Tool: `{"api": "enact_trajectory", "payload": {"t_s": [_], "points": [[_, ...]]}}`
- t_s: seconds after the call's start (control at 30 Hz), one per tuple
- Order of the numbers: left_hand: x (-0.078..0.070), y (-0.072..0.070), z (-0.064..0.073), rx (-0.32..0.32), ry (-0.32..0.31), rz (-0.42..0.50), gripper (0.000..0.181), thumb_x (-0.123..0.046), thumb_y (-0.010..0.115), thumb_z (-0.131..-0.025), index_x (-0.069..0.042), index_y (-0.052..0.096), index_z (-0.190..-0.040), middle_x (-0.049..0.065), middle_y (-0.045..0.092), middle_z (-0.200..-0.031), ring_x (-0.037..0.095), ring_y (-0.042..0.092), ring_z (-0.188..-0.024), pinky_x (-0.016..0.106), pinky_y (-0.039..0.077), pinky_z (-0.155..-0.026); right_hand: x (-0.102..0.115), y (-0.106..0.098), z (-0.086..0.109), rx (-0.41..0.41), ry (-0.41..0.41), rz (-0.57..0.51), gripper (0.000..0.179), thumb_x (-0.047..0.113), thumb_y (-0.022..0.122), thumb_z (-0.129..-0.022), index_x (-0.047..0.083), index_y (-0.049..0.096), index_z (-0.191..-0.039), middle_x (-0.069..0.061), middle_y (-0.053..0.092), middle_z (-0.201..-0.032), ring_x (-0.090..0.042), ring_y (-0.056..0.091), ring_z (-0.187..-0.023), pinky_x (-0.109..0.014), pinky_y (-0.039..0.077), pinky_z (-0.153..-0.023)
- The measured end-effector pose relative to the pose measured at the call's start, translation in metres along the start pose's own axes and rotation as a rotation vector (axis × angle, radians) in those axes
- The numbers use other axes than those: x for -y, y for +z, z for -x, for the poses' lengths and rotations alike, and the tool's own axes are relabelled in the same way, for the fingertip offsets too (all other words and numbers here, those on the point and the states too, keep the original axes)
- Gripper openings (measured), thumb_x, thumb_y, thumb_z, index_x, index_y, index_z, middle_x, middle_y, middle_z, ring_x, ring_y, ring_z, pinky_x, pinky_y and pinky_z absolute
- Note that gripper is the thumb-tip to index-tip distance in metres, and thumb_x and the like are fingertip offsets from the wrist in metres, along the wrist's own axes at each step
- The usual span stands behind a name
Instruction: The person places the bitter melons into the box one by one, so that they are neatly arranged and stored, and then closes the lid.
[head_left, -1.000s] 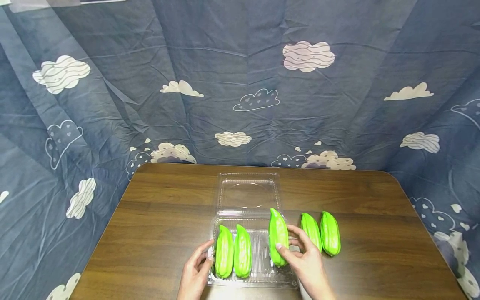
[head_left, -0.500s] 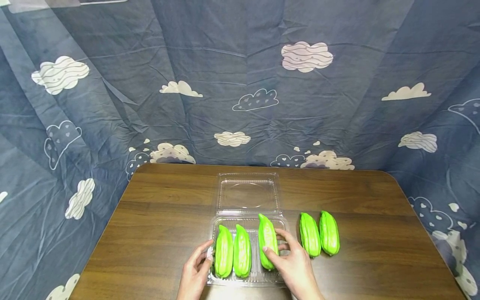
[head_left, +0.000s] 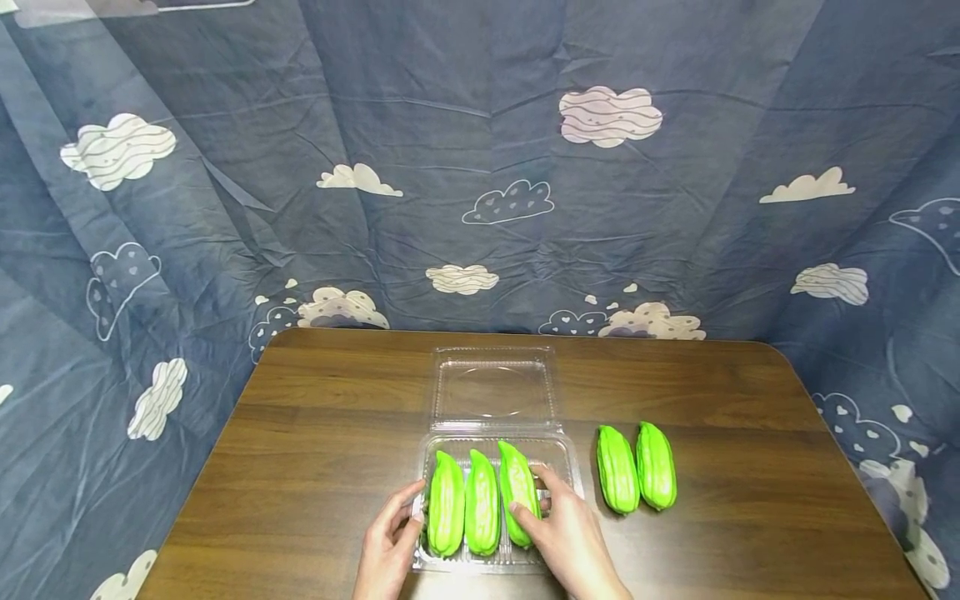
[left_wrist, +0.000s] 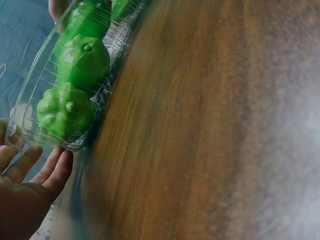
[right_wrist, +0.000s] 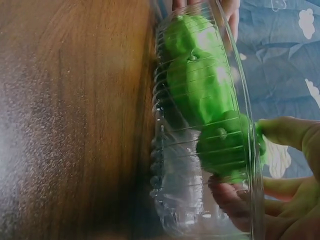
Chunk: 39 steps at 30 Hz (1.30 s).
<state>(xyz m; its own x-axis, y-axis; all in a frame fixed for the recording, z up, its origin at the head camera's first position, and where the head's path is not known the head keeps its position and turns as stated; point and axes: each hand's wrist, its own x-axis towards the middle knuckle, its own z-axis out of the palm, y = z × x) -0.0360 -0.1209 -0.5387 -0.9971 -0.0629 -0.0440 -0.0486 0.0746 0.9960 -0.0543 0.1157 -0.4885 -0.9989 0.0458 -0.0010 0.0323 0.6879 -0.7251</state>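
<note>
Now I've got the right hand (head_left: 573, 530) pinching a green gourd (head_left: 517, 490) between its neighbour (head_left: 482, 504) and the right edge of the clear box (head_left: 576, 468), left hand (head_left: 388, 537) spread against the left edge, so I'd ease the gourd down straight.
</note>
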Motion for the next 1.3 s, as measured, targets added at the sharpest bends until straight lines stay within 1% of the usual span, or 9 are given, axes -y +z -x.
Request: {"api": "enact_trajectory", "payload": {"t_s": [0.07, 0.27, 0.33, 0.5, 0.7, 0.83, 0.97, 1.07, 1.3], "points": [[0.000, 0.000, 0.000, 0.002, -0.004, 0.003, 0.044, 0.005, 0.056, -0.093, -0.005, 0.056, -0.136, 0.018, 0.048, -0.141, 0.023, 0.059, -0.110, 0.024, 0.049, -0.087, 0.001, 0.001, 0.000, 0.017, -0.002, 0.017, 0.053, 0.031, 0.079, -0.080, 0.012, 0.062, -0.126, -0.001, 0.068, -0.101, -0.015, 0.062, -0.081, -0.035, 0.048, -0.066], [-0.001, -0.001, 0.001, 0.007, -0.005, 0.010, 0.044, 0.005, 0.056, -0.093, -0.004, 0.055, -0.137, 0.019, 0.047, -0.142, 0.023, 0.058, -0.111, 0.025, 0.049, -0.087, 0.000, 0.003, -0.001, 0.049, -0.053, 0.026, 0.055, 0.031, 0.078, -0.082, 0.008, 0.059, -0.128, -0.007, 0.065, -0.111, -0.016, 0.062, -0.081, -0.038, 0.050, -0.069], [-0.001, -0.001, 0.001, 0.004, -0.001, 0.007, 0.044, 0.005, 0.057, -0.093, -0.004, 0.055, -0.136, 0.019, 0.047, -0.142, 0.023, 0.058, -0.111, 0.025, 0.049, -0.087, -0.001, 0.005, -0.002, 0.060, -0.065, 0.032, 0.055, 0.030, 0.078, -0.082, 0.006, 0.058, -0.128, -0.008, 0.065, -0.110, -0.015, 0.061, -0.081, -0.039, 0.050, -0.069], [-0.001, -0.001, 0.000, -0.002, 0.003, -0.003, 0.044, 0.004, 0.058, -0.093, -0.005, 0.056, -0.136, 0.018, 0.048, -0.142, 0.021, 0.059, -0.110, 0.025, 0.049, -0.088, -0.003, 0.008, -0.004, 0.089, -0.062, 0.047, 0.056, 0.029, 0.078, -0.082, 0.005, 0.056, -0.128, -0.006, 0.064, -0.105, -0.014, 0.060, -0.079, -0.040, 0.050, -0.071], [0.000, -0.001, 0.000, -0.003, 0.009, -0.007, 0.044, 0.004, 0.058, -0.093, -0.005, 0.056, -0.135, 0.019, 0.048, -0.141, 0.024, 0.059, -0.111, 0.025, 0.049, -0.088, -0.004, 0.008, -0.005, 0.125, -0.048, 0.015, 0.056, 0.029, 0.076, -0.083, 0.005, 0.055, -0.130, -0.006, 0.064, -0.105, -0.015, 0.061, -0.081, -0.040, 0.050, -0.072], [0.000, -0.001, 0.000, -0.003, 0.009, -0.011, 0.044, 0.003, 0.058, -0.093, -0.005, 0.056, -0.136, 0.018, 0.048, -0.142, 0.025, 0.058, -0.111, 0.025, 0.049, -0.089, -0.004, 0.009, -0.004, 0.118, -0.053, 0.009, 0.056, 0.028, 0.076, -0.084, 0.005, 0.055, -0.130, -0.007, 0.065, -0.105, -0.018, 0.063, -0.084, -0.042, 0.051, -0.075], [0.001, 0.000, 0.000, 0.000, 0.016, -0.006, 0.044, 0.004, 0.058, -0.093, -0.005, 0.056, -0.136, 0.018, 0.048, -0.141, 0.023, 0.059, -0.110, 0.024, 0.049, -0.088, -0.004, 0.011, -0.004, 0.088, -0.058, 0.032, 0.053, 0.028, 0.075, -0.083, 0.004, 0.056, -0.128, -0.011, 0.065, -0.111, -0.028, 0.064, -0.098, -0.049, 0.050, -0.085], [0.001, 0.000, 0.000, 0.002, 0.024, -0.006, 0.044, 0.004, 0.057, -0.093, -0.005, 0.056, -0.135, 0.018, 0.049, -0.140, 0.021, 0.060, -0.109, 0.024, 0.049, -0.088, -0.004, 0.011, -0.004, 0.068, -0.055, 0.055, 0.052, 0.027, 0.074, -0.083, 0.004, 0.057, -0.126, -0.013, 0.065, -0.115, -0.033, 0.061, -0.107, -0.051, 0.048, -0.091], [0.002, 0.000, 0.000, -0.007, 0.037, -0.020, 0.044, 0.004, 0.058, -0.092, -0.006, 0.058, -0.134, 0.018, 0.050, -0.140, 0.025, 0.059, -0.110, 0.026, 0.049, -0.088, -0.003, 0.009, -0.001, 0.069, -0.043, 0.053, 0.058, 0.028, 0.073, -0.084, 0.000, 0.054, -0.131, -0.019, 0.062, -0.122, -0.038, 0.059, -0.112, -0.054, 0.045, -0.094]]}}
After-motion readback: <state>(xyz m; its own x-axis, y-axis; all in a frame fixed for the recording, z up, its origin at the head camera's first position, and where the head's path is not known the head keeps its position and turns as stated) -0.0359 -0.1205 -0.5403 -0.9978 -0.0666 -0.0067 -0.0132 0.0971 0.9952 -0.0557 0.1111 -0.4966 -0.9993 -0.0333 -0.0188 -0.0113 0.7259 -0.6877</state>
